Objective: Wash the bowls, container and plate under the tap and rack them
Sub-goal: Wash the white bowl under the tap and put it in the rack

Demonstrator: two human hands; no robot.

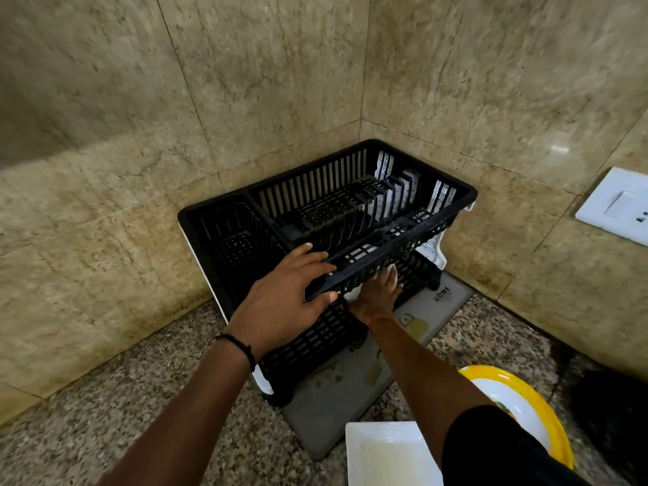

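A square white dish and a yellow-rimmed plate wait unracked on the counter, so racking seems barely begun. The left hand grips the black dish rack's front rim; the right hand reaches beneath it, fingers hidden, grip unclear.

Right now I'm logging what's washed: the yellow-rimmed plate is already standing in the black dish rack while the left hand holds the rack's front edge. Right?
Not quite. The head view shows the yellow-rimmed plate lying on the counter at lower right, not in the black dish rack. The left hand does hold the rack's front edge.
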